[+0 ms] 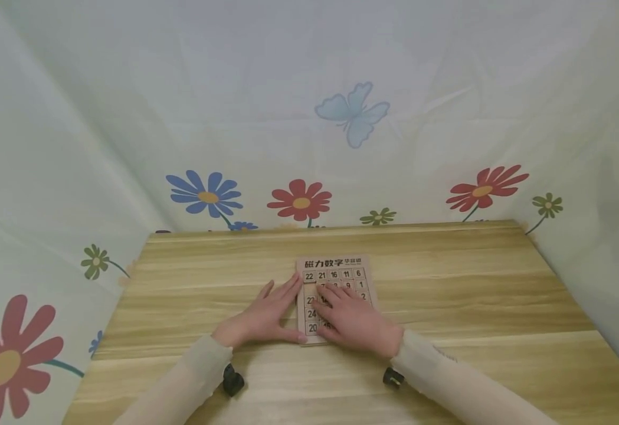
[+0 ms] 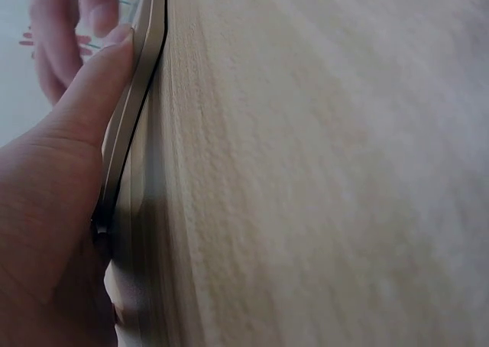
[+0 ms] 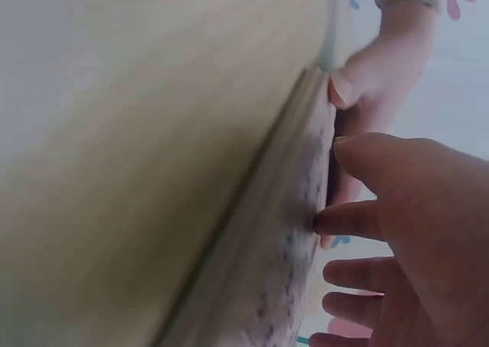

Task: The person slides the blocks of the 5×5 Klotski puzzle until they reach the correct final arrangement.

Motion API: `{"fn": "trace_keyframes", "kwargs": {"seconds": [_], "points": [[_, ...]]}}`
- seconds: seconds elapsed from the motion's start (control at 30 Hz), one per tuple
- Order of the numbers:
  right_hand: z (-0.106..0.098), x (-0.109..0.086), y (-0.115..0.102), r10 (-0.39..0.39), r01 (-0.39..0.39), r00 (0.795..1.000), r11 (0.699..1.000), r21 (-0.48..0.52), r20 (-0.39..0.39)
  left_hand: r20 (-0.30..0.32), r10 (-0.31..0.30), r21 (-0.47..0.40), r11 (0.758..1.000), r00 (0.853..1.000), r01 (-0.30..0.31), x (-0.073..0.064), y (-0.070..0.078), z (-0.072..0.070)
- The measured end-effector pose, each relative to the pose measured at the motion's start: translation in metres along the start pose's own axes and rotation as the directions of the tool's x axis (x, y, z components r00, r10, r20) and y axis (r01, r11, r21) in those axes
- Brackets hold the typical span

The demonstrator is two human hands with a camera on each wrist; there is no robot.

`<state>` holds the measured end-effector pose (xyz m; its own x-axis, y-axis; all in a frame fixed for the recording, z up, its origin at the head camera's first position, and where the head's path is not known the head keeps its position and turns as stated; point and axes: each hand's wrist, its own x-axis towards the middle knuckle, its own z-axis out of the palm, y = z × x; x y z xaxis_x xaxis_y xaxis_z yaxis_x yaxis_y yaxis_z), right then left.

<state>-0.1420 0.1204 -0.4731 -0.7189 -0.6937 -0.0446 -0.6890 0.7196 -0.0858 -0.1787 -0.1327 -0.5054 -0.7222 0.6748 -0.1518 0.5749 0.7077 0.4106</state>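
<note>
A wooden sliding number puzzle (image 1: 336,263) lies flat on the table, with numbered tiles under a printed heading. A gap shows below tile 22, at the left of the second row. My left hand (image 1: 267,317) rests along the puzzle's left side, fingers extended and thumb at the near left corner. In the left wrist view that thumb (image 2: 93,91) touches the board's edge. My right hand (image 1: 359,321) lies over the tiles with fingers extended, covering several of them. In the right wrist view, the right index fingertip (image 3: 336,220) touches the tile face; other fingers are spread.
The wood-grain table (image 1: 447,277) spreads around the puzzle on all sides. A white curtain (image 1: 245,88) printed with flowers and a butterfly hangs behind and beside it. Small black devices (image 1: 232,381) sit at both wrists.
</note>
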Motion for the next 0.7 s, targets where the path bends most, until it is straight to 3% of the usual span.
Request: {"fn": "trace_keyframes", "kwargs": {"seconds": [0.17,0.4,0.7], "points": [[-0.003,0.012,0.007,0.040,-0.039,0.998,0.999,0.025,-0.052,-0.001,0.003,-0.020,1.000,1.000,-0.003,-0.001,0.001,0.000],[-0.004,0.027,0.014,0.103,-0.101,0.994,0.994,0.030,-0.038,0.003,0.004,-0.018,1.000,1.000,-0.004,-0.001,0.000,0.003],[-0.002,0.015,0.008,0.076,-0.076,0.997,0.997,0.014,0.009,-0.013,0.008,-0.023,1.000,1.000,-0.009,-0.002,0.000,-0.002]]}}
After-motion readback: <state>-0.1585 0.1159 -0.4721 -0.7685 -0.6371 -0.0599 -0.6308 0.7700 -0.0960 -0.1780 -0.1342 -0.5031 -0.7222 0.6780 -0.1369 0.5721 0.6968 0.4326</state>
